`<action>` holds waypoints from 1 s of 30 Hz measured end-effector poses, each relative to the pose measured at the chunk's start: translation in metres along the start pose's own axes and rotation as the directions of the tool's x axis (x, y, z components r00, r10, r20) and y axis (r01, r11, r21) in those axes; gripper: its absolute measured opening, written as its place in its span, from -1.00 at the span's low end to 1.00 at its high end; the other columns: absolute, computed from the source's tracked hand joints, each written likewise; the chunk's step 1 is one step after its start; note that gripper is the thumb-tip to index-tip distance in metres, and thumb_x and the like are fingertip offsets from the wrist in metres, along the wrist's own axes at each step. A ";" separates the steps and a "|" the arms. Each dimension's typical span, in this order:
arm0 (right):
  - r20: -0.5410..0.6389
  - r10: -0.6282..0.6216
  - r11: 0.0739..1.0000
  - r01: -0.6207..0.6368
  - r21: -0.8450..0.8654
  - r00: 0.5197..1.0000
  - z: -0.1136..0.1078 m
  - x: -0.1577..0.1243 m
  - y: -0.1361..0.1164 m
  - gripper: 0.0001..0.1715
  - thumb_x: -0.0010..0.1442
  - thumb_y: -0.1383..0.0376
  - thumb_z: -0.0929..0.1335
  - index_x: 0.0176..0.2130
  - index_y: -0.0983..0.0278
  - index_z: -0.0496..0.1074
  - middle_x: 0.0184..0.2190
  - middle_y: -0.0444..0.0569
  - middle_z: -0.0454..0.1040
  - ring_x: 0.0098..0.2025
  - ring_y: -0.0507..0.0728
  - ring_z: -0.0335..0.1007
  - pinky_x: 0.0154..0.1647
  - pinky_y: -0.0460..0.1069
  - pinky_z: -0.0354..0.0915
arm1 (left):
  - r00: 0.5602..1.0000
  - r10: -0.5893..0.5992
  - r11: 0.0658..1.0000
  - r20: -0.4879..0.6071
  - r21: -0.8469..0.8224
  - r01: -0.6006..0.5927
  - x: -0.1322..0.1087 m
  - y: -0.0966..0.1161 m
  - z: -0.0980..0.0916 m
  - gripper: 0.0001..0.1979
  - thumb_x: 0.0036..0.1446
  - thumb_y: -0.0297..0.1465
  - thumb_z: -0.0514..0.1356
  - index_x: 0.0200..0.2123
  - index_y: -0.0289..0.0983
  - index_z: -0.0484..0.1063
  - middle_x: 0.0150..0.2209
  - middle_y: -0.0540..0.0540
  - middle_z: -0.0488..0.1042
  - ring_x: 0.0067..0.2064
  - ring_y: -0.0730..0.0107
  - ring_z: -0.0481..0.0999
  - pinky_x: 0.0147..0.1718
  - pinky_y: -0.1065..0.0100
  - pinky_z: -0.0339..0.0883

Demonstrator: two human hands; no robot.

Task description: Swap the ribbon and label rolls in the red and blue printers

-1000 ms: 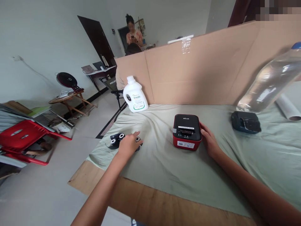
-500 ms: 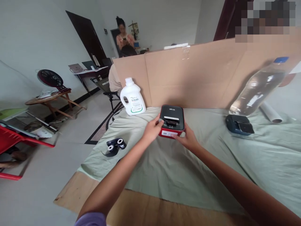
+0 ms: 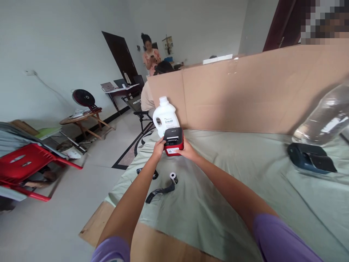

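At the far left stand a red chair (image 3: 24,162) and a fan (image 3: 83,98) on a low wooden table. Beyond them, well apart from the work, one person (image 3: 151,58) stands by a dark door and another sits on a folding chair (image 3: 139,109).

On the green cloth (image 3: 231,174), near its left edge, lies a loose black ribbon (image 3: 160,191) with a white-cored spool (image 3: 173,177) at its end.

The left hand (image 3: 159,147) is curled around the left side of the red-and-black label printer (image 3: 173,141), and the right hand (image 3: 188,151) clasps its right side. Both have a firm hold, fingers bent and thumbs on top.

The printer sits at the far left of the cloth, just in front of the white jug (image 3: 165,118). Whether it rests on the cloth or is raised cannot be told.

The step in hand looks like carrying or placing the printer with both arms stretched out. Any further move calls for an even two-sided grip and care not to knock the jug.

Behind runs a cardboard wall (image 3: 245,94). At the far right lie a dark blue device (image 3: 311,158) and a clear bottle (image 3: 324,120).
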State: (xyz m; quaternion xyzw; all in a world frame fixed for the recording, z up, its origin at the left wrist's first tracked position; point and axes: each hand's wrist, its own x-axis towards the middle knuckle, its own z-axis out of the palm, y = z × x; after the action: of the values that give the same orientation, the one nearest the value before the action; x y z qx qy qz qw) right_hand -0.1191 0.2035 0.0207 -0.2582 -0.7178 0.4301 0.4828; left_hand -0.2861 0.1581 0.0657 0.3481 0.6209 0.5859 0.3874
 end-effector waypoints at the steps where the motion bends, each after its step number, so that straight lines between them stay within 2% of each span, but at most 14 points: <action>1: -0.002 0.006 1.000 -0.006 0.003 1.000 0.001 0.001 0.003 0.14 -0.12 0.05 0.59 0.32 0.18 0.15 0.24 0.09 0.37 0.28 0.43 0.24 0.31 0.35 0.13 | 1.000 0.001 1.000 -0.012 0.014 -0.001 0.004 -0.002 0.001 -0.49 0.12 -0.46 0.21 0.18 -0.28 0.45 -0.04 -0.15 0.62 -0.06 0.25 0.62 0.02 0.24 0.46; 5: 0.000 0.066 0.998 -0.066 -0.023 0.998 0.000 0.001 0.007 0.10 -0.10 0.02 0.58 0.31 0.14 0.18 0.22 0.05 0.40 0.29 0.44 0.23 0.31 0.38 0.13 | 0.999 -0.010 0.995 -0.046 0.100 0.014 0.013 0.001 0.001 -0.48 0.11 -0.46 0.20 0.17 -0.29 0.46 -0.06 -0.17 0.63 0.01 0.16 0.59 0.06 0.13 0.44; 7: -0.012 0.115 0.991 -0.115 -0.061 0.993 -0.010 -0.008 0.007 0.05 -0.10 0.02 0.57 0.29 0.12 0.22 0.20 0.05 0.41 0.30 0.46 0.20 0.32 0.40 0.11 | 0.998 0.004 0.988 -0.059 0.156 0.006 0.007 0.010 -0.002 -0.50 0.10 -0.46 0.20 0.15 -0.27 0.48 0.05 -0.18 0.58 0.16 0.08 0.50 0.17 0.07 0.34; 9: -0.058 0.146 0.981 -0.152 -0.120 0.988 -0.035 -0.030 0.007 -0.02 -0.08 0.01 0.56 0.26 0.10 0.28 0.20 0.07 0.41 0.31 0.48 0.19 0.32 0.42 0.09 | 0.985 0.146 0.956 -0.093 0.271 -0.117 -0.012 0.020 0.000 -0.53 0.14 -0.43 0.19 0.14 -0.22 0.48 0.21 -0.14 0.46 0.32 0.08 0.31 0.30 0.09 0.16; 12: -0.206 0.107 0.939 -0.167 -0.302 0.973 -0.111 -0.086 0.001 -0.14 -0.04 -0.02 0.51 0.21 0.07 0.35 0.18 0.08 0.41 0.27 0.47 0.22 0.32 0.43 0.07 | 0.856 0.517 0.774 -0.006 0.430 -0.464 -0.066 0.025 0.023 -0.56 0.27 -0.35 0.08 0.19 -0.15 0.43 0.33 -0.04 0.31 0.39 0.20 0.19 0.39 0.20 -0.02; 13: -0.256 0.070 0.900 -0.172 -0.400 0.964 -0.145 -0.108 -0.005 -0.16 -0.02 -0.03 0.49 0.21 0.10 0.35 0.18 0.11 0.40 0.27 0.46 0.21 0.33 0.42 0.05 | 0.821 0.564 0.737 0.088 0.396 -0.548 -0.089 0.021 0.037 -0.57 0.29 -0.34 0.06 0.19 -0.13 0.43 0.32 -0.02 0.32 0.39 0.21 0.19 0.39 0.21 -0.04; 15: -0.383 0.004 0.750 -0.255 -0.610 0.924 -0.216 -0.151 -0.024 -0.16 0.04 -0.01 0.44 0.24 0.22 0.31 0.22 0.22 0.33 0.29 0.49 0.13 0.34 0.42 -0.02 | 0.766 0.521 0.719 0.377 0.289 -0.632 -0.136 0.004 0.069 -0.60 0.28 -0.31 0.10 0.15 -0.10 0.47 0.28 -0.03 0.38 0.37 0.16 0.23 0.39 0.19 -0.04; 17: -0.585 -0.058 0.522 -0.475 -0.709 0.809 -0.282 -0.186 -0.047 -0.10 0.07 0.01 0.41 0.28 0.34 0.24 0.28 0.35 0.22 0.33 0.57 -0.03 0.29 0.48 -0.09 | 0.620 0.365 0.689 0.695 0.246 -0.681 -0.179 -0.020 0.104 -0.60 0.23 -0.29 0.16 0.13 -0.07 0.49 0.25 -0.07 0.42 0.35 0.11 0.28 0.39 0.12 -0.04; 19: -0.769 -0.076 0.330 -0.712 -0.620 0.634 -0.334 -0.208 -0.066 0.04 0.02 0.00 0.45 0.32 0.42 0.15 0.29 0.48 0.14 0.33 0.66 -0.10 0.22 0.52 -0.12 | 0.482 0.233 0.642 0.844 0.239 -0.728 -0.213 -0.045 0.134 -0.57 0.25 -0.27 0.14 0.18 -0.06 0.45 0.30 -0.11 0.34 0.38 0.06 0.22 0.40 0.02 -0.15; 21: -0.871 0.034 0.229 -0.852 -0.471 0.491 -0.369 -0.217 -0.077 0.22 -0.08 -0.02 0.52 0.35 0.47 0.09 0.23 0.59 0.18 0.27 0.70 0.00 0.16 0.52 -0.06 | 0.383 0.148 0.598 0.912 0.226 -0.769 -0.236 -0.065 0.154 -0.51 0.28 -0.23 0.11 0.27 -0.07 0.36 0.38 -0.12 0.20 0.44 0.04 0.08 0.41 -0.04 -0.28; 22: -0.886 0.119 0.215 -0.883 -0.418 0.448 -0.380 -0.218 -0.078 0.30 -0.14 -0.02 0.55 0.36 0.48 0.06 0.20 0.60 0.22 0.23 0.69 0.09 0.13 0.51 0.00 | 0.346 0.119 0.578 0.931 0.218 -0.787 -0.244 -0.071 0.159 -0.47 0.29 -0.20 0.10 0.31 -0.07 0.29 0.41 -0.12 0.13 0.46 0.05 0.00 0.42 -0.05 -0.33; 24: -0.869 0.240 0.246 -0.893 -0.377 0.433 -0.392 -0.217 -0.076 0.42 -0.26 0.00 0.59 0.38 0.44 0.03 0.15 0.55 0.29 0.16 0.66 0.21 0.08 0.48 0.10 | 0.301 0.083 0.538 0.950 0.212 -0.816 -0.255 -0.077 0.162 -0.41 0.31 -0.15 0.06 0.38 -0.06 0.17 0.45 -0.10 0.02 0.48 0.07 -0.11 0.42 -0.05 -0.42; 27: -0.852 0.241 0.313 -0.868 -0.385 0.465 -0.391 -0.213 -0.071 0.45 -0.33 0.07 0.62 0.39 0.38 0.04 0.17 0.52 0.27 0.14 0.62 0.24 0.05 0.45 0.16 | 0.289 0.073 0.487 0.955 0.219 -0.845 -0.264 -0.077 0.156 -0.39 0.34 -0.11 0.02 0.41 -0.07 0.09 0.46 -0.10 -0.02 0.49 0.08 -0.16 0.42 -0.04 -0.44; 30: -0.859 0.222 0.263 -0.877 -0.402 0.461 -0.371 -0.214 -0.076 0.36 -0.17 0.01 0.57 0.40 0.42 0.02 0.20 0.60 0.19 0.19 0.61 0.20 0.05 0.37 0.17 | 0.285 0.069 0.419 0.956 0.231 -0.878 -0.272 -0.076 0.149 -0.37 0.35 -0.09 -0.01 0.42 -0.09 0.06 0.46 -0.10 -0.01 0.49 0.08 -0.15 0.42 -0.02 -0.38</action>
State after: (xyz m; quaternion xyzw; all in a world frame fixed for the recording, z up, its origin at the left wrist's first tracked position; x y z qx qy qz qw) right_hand 0.3100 0.1341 0.0470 -0.8373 -0.4468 0.0657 0.3083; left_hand -0.0275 -0.0198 0.0076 0.8996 0.3595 0.1087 0.2229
